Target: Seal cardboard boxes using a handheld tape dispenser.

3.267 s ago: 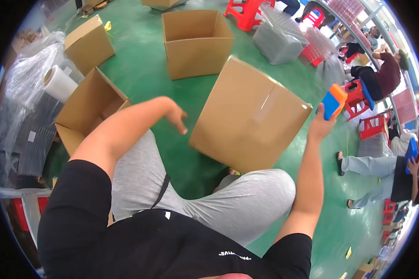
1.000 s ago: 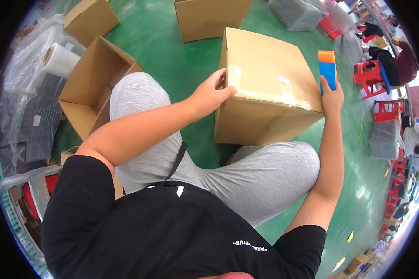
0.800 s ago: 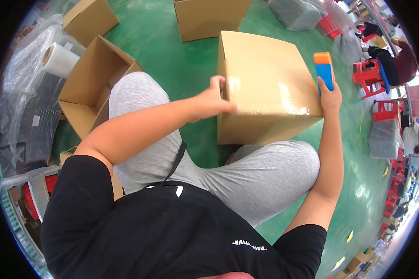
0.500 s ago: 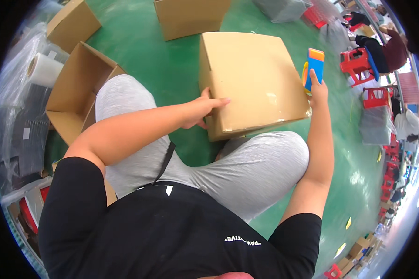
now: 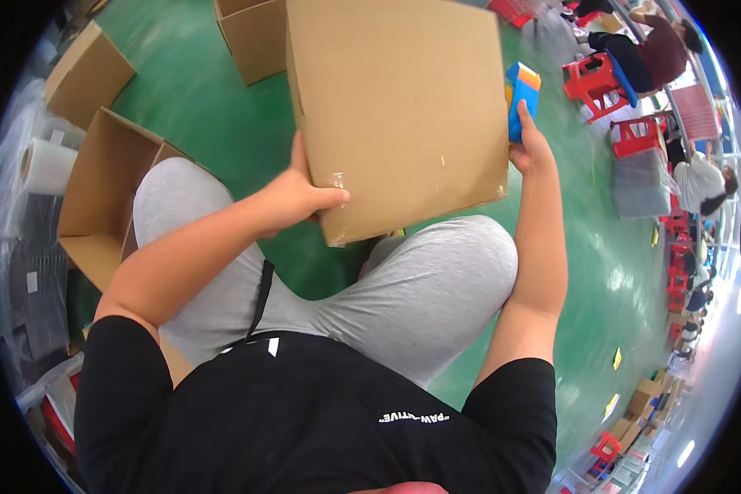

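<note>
Closed cardboard box (image 5: 399,107) held over the knees.
Left hand (image 5: 292,198) fingers grip its lower corner; right hand (image 5: 528,148) fingers clasp a blue-orange tape dispenser (image 5: 521,97) against its side. It seems stiff and light.

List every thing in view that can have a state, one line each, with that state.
Large cardboard box: closed, lifted and tilted over the knees.
Left hand: gripping the box's near left corner, thumb on top.
Right hand: holding a blue and orange tape dispenser against the box's right edge.
Box at the left: open, flaps up.
Box behind: open-topped.
Roll of clear film: lying on its side.
</note>
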`<move>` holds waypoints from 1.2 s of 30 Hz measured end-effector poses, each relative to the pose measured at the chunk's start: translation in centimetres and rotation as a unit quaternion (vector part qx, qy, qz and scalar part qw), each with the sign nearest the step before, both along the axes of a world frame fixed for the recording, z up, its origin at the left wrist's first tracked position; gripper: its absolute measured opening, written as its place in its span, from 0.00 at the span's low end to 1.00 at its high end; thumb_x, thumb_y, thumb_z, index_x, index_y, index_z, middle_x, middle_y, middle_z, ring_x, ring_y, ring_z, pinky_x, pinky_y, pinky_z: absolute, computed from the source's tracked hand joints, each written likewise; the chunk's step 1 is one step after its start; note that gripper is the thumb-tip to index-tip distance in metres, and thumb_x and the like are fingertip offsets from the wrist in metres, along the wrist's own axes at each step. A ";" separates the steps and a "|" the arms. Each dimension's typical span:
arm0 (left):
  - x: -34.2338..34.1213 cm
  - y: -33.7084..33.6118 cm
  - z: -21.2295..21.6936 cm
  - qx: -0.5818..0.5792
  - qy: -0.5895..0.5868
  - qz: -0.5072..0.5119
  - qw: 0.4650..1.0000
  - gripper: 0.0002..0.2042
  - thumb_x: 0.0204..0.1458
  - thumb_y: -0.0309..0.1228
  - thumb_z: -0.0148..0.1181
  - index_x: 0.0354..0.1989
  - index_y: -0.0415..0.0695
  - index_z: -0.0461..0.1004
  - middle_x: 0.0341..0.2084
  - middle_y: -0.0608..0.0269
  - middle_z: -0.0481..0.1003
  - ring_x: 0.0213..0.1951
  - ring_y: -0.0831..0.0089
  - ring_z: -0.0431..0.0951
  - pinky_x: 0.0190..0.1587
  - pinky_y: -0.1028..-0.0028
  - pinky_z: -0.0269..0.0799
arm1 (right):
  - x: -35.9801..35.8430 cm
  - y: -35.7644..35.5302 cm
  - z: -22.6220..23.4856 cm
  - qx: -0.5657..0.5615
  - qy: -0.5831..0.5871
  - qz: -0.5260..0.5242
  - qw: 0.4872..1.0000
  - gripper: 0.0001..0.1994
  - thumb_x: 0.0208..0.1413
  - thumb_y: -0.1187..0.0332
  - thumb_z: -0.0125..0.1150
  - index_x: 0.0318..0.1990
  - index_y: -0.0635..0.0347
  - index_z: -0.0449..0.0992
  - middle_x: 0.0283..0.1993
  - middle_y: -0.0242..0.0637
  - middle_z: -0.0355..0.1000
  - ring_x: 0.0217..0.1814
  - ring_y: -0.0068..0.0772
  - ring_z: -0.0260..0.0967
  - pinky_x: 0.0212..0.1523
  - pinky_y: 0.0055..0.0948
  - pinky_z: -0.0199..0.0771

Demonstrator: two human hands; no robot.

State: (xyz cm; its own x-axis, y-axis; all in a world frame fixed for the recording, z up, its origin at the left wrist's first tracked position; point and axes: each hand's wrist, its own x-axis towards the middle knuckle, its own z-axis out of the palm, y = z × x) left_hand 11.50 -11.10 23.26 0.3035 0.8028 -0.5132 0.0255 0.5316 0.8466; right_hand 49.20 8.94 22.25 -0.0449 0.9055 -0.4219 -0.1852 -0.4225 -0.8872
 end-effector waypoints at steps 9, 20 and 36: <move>-7.6 -6.2 5.3 0.362 0.280 0.095 0.884 0.62 0.42 0.38 0.69 0.71 0.41 0.17 0.71 0.33 0.26 0.73 0.45 0.38 0.71 0.61 0.50 | -5.0 1.2 8.3 0.159 0.008 0.151 0.976 0.25 0.65 0.60 0.54 0.64 0.64 0.64 0.61 0.38 0.69 0.62 0.36 0.68 0.58 0.37 0.74; -19.7 -14.4 14.4 0.359 0.358 0.255 0.823 0.60 0.41 0.34 0.68 0.73 0.42 0.23 0.72 0.38 0.40 0.73 0.49 0.47 0.68 0.66 0.56 | -26.5 2.7 14.3 0.260 0.119 0.229 0.930 0.21 0.65 0.59 0.55 0.60 0.60 0.68 0.55 0.34 0.72 0.55 0.30 0.72 0.51 0.32 0.77; -50.5 -32.9 -7.3 0.168 0.054 0.772 0.611 0.18 0.60 0.38 0.53 0.57 0.47 0.72 0.41 0.60 0.79 0.45 0.66 0.78 0.44 0.67 0.76 | -48.1 -30.9 2.1 0.154 0.087 0.462 0.869 0.18 0.57 0.62 0.69 0.50 0.62 0.73 0.41 0.28 0.74 0.40 0.21 0.68 0.44 0.26 0.71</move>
State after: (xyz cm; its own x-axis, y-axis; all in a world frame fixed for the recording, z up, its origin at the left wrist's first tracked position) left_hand -38.98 -44.02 15.95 -0.9693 0.1550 -0.1911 -0.2214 -0.2098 0.9524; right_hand 1.12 -21.96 24.31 -0.8522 0.5170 -0.0800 -0.0360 -0.2106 -0.9769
